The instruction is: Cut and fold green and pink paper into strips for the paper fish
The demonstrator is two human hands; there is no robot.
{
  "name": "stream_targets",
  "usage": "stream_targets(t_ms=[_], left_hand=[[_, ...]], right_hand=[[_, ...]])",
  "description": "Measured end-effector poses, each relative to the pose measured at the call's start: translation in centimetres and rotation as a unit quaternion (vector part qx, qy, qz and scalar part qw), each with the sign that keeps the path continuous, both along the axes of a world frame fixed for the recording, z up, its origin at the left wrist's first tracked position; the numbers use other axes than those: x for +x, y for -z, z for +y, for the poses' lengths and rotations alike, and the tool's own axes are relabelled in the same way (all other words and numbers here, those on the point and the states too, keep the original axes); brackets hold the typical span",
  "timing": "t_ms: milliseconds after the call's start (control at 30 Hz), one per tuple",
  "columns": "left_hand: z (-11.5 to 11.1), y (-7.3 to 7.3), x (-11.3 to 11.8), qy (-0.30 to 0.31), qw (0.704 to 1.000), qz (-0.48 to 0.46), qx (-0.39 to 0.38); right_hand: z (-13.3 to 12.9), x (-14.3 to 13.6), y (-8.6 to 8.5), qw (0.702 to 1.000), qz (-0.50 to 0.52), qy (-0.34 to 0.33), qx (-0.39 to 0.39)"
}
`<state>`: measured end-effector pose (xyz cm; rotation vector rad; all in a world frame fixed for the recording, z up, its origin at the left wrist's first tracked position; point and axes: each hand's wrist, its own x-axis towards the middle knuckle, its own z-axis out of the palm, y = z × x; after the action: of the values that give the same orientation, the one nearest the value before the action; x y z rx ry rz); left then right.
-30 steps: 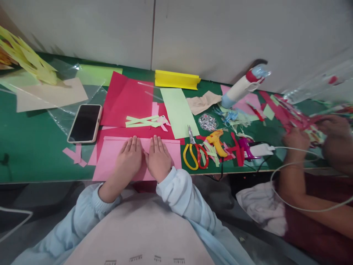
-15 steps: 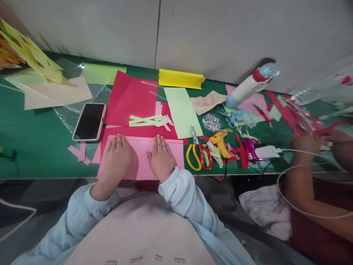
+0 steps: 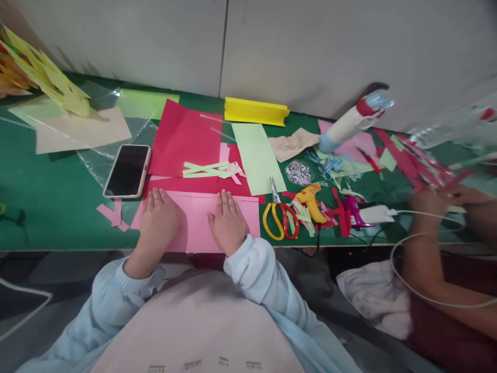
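Observation:
A pink sheet of paper (image 3: 198, 228) lies at the table's front edge, with a narrow folded strip along its far side. My left hand (image 3: 158, 220) rests flat on its left end, fingers stretched out over the fold. On the right part of the sheet my right hand (image 3: 227, 223) also lies flat, fingertips at the fold. Beyond the sheet are red paper (image 3: 186, 140) and a small bundle of pale green paper strips (image 3: 205, 170). Scissors (image 3: 278, 215) with yellow and red handles lie just right of my right hand.
A phone (image 3: 127, 172) lies to the left. Rightward are a yellow glue gun (image 3: 310, 201), paper scraps, a bag of beads (image 3: 298, 172) and a bottle (image 3: 353, 122). A co-worker's hands (image 3: 430, 202) handle red paper at the far right. A white cable (image 3: 392, 259) loops there.
My left hand has slid left along the fold, toward the sheet's left end. My right hand has stayed nearly in place.

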<state>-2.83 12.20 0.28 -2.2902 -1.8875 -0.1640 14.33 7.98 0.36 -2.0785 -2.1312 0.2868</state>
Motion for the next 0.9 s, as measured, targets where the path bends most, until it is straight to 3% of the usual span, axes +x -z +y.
stream_targets(t_ms=[200,433,600,900], left_hand=[[-0.3,-0.5,0.9,0.015,1.000,0.020,-0.015],[-0.8,-0.7,4.3,0.144,0.987,-0.018,-0.065],[-0.5,-0.8,5.4,0.238,0.967,-0.019,-0.088],[-0.6,-0.8,5.8,0.227,0.970,-0.031,-0.082]], right_hand=[[0.0,-0.1,-0.4,1.000,-0.002,0.002,-0.008],[0.0,-0.1,-0.3,1.000,-0.006,0.006,-0.005],[0.1,0.1,-0.4,1.000,-0.002,-0.006,-0.023],[-0.3,0.3,-0.3,0.999,-0.009,0.045,-0.022]])
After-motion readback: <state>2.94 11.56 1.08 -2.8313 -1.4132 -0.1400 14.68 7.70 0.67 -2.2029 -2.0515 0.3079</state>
